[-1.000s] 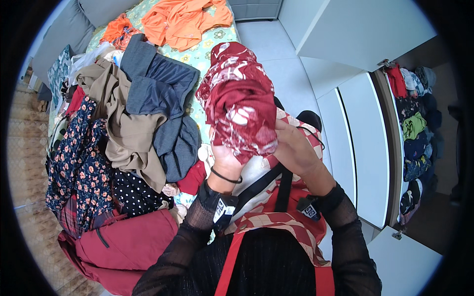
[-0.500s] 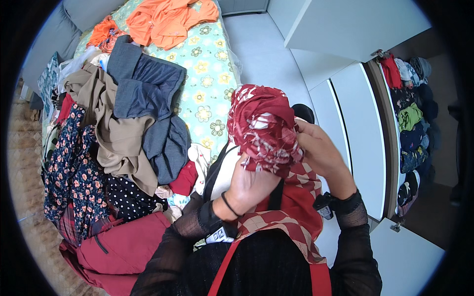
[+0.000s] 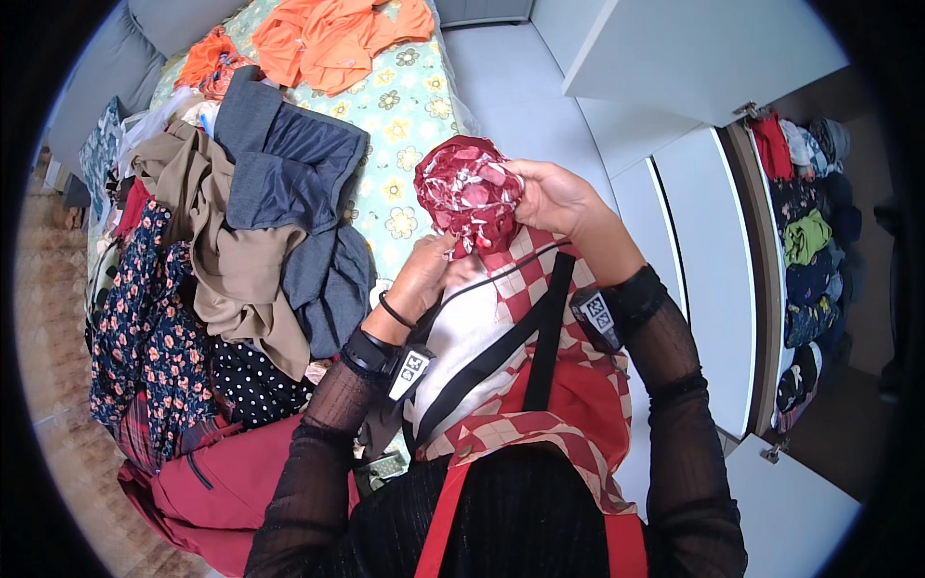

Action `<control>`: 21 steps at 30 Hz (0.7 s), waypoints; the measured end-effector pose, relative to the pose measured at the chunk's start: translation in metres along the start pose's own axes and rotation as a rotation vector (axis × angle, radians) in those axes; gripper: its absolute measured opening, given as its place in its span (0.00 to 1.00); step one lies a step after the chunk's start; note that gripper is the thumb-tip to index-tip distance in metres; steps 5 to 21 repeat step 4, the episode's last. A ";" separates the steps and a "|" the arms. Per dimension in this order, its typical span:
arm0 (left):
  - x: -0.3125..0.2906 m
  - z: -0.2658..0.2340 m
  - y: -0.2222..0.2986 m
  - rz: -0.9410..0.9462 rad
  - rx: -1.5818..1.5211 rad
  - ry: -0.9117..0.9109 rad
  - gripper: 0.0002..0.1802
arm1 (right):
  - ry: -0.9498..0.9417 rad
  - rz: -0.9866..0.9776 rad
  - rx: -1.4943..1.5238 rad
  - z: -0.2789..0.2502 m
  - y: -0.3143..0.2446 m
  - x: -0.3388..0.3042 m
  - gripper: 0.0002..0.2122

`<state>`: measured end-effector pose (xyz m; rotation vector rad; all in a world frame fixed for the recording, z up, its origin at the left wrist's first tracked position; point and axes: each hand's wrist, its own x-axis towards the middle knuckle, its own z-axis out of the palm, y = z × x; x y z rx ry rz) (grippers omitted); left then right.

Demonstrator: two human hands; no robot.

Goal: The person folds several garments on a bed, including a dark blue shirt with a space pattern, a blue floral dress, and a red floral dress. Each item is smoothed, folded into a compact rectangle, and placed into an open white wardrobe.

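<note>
A red-and-white patterned cloth [image 3: 465,188], bunched into a round bundle, is held up in front of me above the bed's near edge. My right hand [image 3: 559,197] grips its right side, thumb and fingers closed on the fabric. Lower down, my left hand [image 3: 419,277] pinches the bundle's bottom edge, its fingertips partly blurred. What kind of garment the cloth is cannot be made out. Beneath it lies my red-and-cream checked apron [image 3: 578,405], with a white cloth and black straps across my lap.
On the left, the flowered bed [image 3: 397,130] bears a heap with grey trousers [image 3: 289,159], a tan garment [image 3: 241,265], a floral garment [image 3: 145,328] and a dark red garment [image 3: 236,491]. Orange clothes [image 3: 337,43] lie farther back. At right, an open cabinet [image 3: 742,193] holds rolled clothes [image 3: 807,236].
The bundle has moved up and to the left, and looks more compact. My left hand has shifted from under it to its lower left edge; my right hand has risen with it.
</note>
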<state>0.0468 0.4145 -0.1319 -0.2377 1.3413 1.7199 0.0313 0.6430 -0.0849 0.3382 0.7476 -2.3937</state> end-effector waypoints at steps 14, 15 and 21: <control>0.044 -0.040 -0.016 0.668 0.509 0.328 0.11 | -0.036 0.053 0.087 -0.011 -0.011 0.027 0.10; 0.044 -0.040 -0.016 0.668 0.509 0.328 0.11 | -0.036 0.053 0.087 -0.011 -0.011 0.027 0.10; 0.044 -0.040 -0.016 0.668 0.509 0.328 0.11 | -0.036 0.053 0.087 -0.011 -0.011 0.027 0.10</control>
